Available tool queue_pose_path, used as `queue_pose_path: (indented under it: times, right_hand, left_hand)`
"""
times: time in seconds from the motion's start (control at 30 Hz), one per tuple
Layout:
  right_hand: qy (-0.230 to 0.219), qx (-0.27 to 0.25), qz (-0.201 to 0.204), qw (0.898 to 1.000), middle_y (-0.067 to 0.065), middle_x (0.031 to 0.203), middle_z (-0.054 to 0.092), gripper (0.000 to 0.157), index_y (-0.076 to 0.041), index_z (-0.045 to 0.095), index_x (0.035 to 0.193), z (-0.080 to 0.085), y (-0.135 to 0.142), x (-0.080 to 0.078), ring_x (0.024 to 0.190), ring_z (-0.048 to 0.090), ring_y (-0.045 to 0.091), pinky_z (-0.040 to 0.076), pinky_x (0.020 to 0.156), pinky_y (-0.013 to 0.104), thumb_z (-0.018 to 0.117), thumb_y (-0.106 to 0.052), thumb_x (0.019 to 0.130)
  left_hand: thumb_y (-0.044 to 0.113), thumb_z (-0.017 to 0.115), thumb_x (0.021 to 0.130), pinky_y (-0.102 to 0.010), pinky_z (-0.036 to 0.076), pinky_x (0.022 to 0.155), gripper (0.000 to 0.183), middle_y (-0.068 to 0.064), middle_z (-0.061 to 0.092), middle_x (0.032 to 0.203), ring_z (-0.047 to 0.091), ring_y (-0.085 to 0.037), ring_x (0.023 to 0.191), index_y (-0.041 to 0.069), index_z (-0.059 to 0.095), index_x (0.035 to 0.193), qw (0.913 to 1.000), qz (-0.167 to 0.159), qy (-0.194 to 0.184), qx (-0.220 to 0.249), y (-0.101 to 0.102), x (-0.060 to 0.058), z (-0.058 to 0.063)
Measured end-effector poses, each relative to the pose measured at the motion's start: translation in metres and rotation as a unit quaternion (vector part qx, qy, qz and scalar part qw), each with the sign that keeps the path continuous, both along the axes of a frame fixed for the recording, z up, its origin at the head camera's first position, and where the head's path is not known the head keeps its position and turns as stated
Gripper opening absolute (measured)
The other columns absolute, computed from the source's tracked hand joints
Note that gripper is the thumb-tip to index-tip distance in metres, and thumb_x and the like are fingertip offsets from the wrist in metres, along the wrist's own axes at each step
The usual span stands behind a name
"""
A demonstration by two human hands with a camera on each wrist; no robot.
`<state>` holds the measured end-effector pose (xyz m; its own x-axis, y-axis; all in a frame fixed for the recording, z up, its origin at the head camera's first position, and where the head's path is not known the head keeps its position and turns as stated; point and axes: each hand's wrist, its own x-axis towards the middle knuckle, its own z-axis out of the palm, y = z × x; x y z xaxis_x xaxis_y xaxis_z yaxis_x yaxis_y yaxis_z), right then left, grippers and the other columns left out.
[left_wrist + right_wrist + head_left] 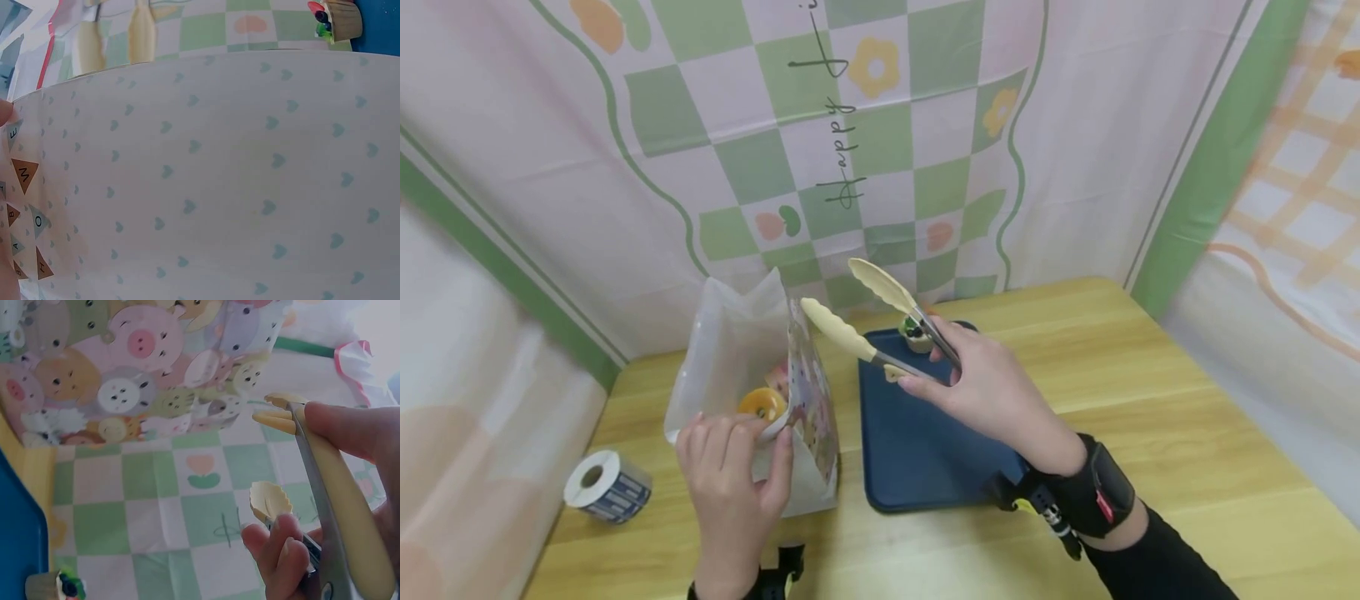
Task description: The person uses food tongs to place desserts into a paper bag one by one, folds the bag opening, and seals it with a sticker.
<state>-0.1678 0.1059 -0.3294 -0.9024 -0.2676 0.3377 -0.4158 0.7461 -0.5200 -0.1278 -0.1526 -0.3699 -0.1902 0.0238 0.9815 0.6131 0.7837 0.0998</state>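
Pale-tipped tongs [841, 330] are hovering, arms spread, between the paper bag [817, 400] and the blue tray [917, 450]; the right hand [992, 383] is curling its grip round their handles. The left hand [728, 467] is pinching the bag's near rim. Inside, an orange ring [750, 406] is lying. A cupcake [917, 337] is sitting at the tray's far end, and a label roll [613, 493] is resting on the table [1165, 408] left of the bag.
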Motion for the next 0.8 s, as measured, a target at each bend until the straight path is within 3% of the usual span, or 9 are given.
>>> queue_pose_path:
  times: [0.2, 0.5, 0.8]
  right_hand:
    - [0.008, 0.02, -0.032, 0.999, 0.005, 0.086, 0.06, 0.07, -0.006, 0.054, 0.125, -0.012, 0.006, -0.005, 0.056, 0.047, 0.014, 0.039, 0.05, 0.029, 0.065, -0.057, 0.079]
    - [0.002, 0.027, -0.068, 0.997, 0.01, 0.088, 0.065, 0.081, -0.003, 0.051, 0.132, -0.03, 0.015, -0.011, 0.07, 0.055, 0.022, 0.043, 0.056, 0.034, 0.063, -0.061, 0.077]
    - [0.015, 0.018, -0.082, 0.996, 0.017, 0.09, 0.07, 0.07, -0.004, 0.056, 0.122, -0.045, 0.025, -0.018, 0.081, 0.064, 0.03, 0.05, 0.063, 0.046, 0.067, -0.057, 0.077]
  left_hand:
    - [0.029, 0.055, 0.089, -0.054, 0.033, 0.072, 0.039, -0.015, 0.058, 0.064, 0.048, -0.032, 0.064, -0.004, 0.057, 0.066, 1.0, 0.001, 0.001, -0.001, 0.0, -0.001, 0.0]
    - [0.029, 0.055, 0.089, -0.054, 0.033, 0.072, 0.04, -0.014, 0.057, 0.063, 0.047, -0.031, 0.063, -0.003, 0.056, 0.066, 1.0, 0.001, 0.001, -0.001, 0.0, -0.001, -0.001]
    - [0.029, 0.055, 0.089, -0.054, 0.033, 0.071, 0.04, -0.015, 0.056, 0.063, 0.047, -0.032, 0.063, -0.003, 0.056, 0.066, 1.0, 0.001, 0.01, 0.001, 0.0, -0.001, 0.0]
